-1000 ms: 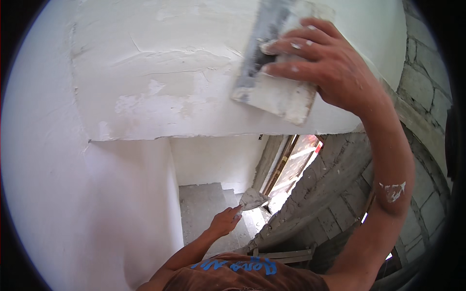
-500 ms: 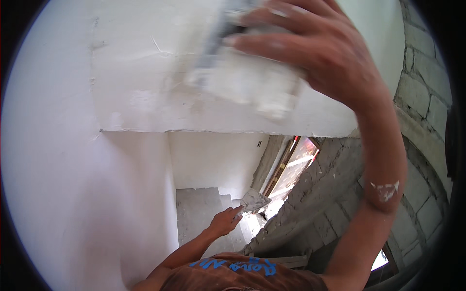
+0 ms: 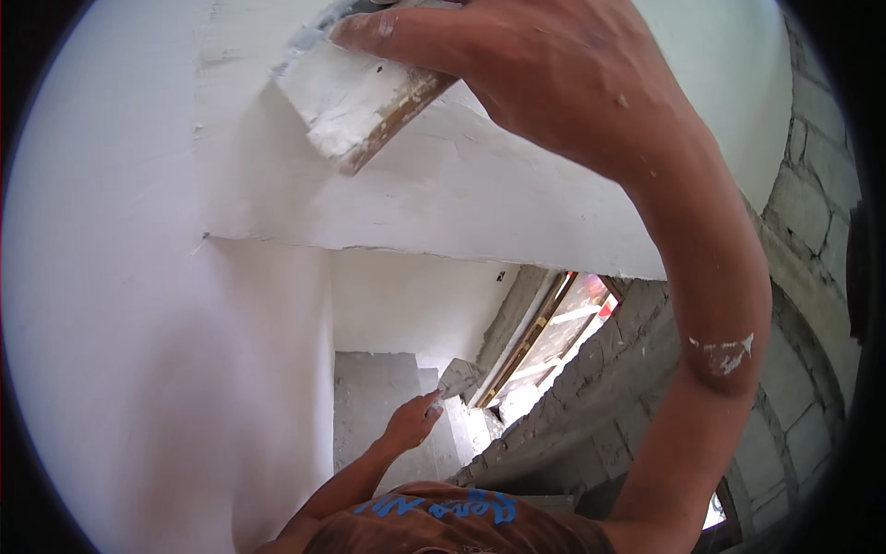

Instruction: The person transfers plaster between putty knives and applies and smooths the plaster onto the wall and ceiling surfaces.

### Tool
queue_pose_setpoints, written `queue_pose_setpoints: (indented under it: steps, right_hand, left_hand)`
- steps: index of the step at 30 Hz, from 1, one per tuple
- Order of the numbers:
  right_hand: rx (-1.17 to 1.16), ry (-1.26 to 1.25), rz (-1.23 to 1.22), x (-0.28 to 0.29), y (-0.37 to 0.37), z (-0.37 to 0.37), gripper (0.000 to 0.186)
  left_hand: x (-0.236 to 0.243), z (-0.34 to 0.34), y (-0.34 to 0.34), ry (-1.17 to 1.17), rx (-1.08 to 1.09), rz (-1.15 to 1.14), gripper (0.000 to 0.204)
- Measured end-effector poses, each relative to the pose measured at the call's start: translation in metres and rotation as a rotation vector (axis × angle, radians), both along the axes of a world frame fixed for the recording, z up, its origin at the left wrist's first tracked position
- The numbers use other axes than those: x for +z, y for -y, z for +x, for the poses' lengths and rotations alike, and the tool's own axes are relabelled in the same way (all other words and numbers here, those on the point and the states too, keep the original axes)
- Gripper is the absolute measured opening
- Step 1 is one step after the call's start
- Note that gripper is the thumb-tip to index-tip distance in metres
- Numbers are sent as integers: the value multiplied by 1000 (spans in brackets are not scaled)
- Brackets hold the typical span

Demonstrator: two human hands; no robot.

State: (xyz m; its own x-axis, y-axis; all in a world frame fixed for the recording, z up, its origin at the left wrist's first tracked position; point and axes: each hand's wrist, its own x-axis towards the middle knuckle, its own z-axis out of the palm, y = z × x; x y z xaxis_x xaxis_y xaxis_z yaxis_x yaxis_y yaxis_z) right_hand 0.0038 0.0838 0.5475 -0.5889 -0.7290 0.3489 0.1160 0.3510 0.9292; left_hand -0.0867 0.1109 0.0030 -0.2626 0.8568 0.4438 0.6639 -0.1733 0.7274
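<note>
High in the view, my right hand (image 3: 554,74) is closed round a flat rectangular plastering trowel (image 3: 369,102) caked with white plaster, which lies against the white plastered surface (image 3: 434,194) at the upper middle. Some of its fingers are cut off by the top edge, and white smears mark my fingers and elbow. Lower down and farther from that surface, my left hand (image 3: 413,420) grips a small putty knife (image 3: 459,375) with a pale, dirty blade pointing up and right.
A smooth white wall (image 3: 111,314) fills the left. Below the plastered band are a grey stairwell floor (image 3: 369,379), a pale back wall and a bright opening with a wooden frame (image 3: 531,337). Bare concrete block walls (image 3: 798,194) and a rough sloping concrete edge (image 3: 591,360) run along the right.
My right hand has swept the trowel up and to the left across the white surface, turning it more slanted. My left hand with the putty knife has shifted slightly left.
</note>
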Motion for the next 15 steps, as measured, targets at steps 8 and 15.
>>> queue_pose_setpoints:
  steps: [8,15]
  right_hand:
    - [32,228,150,-15,15,-7,27]
    - [-39,352,123,-30,10,-18,12]
  left_hand:
    - [23,-1,-12,29,-63,-55,47]
    - [11,13,-6,43,-64,-48,46]
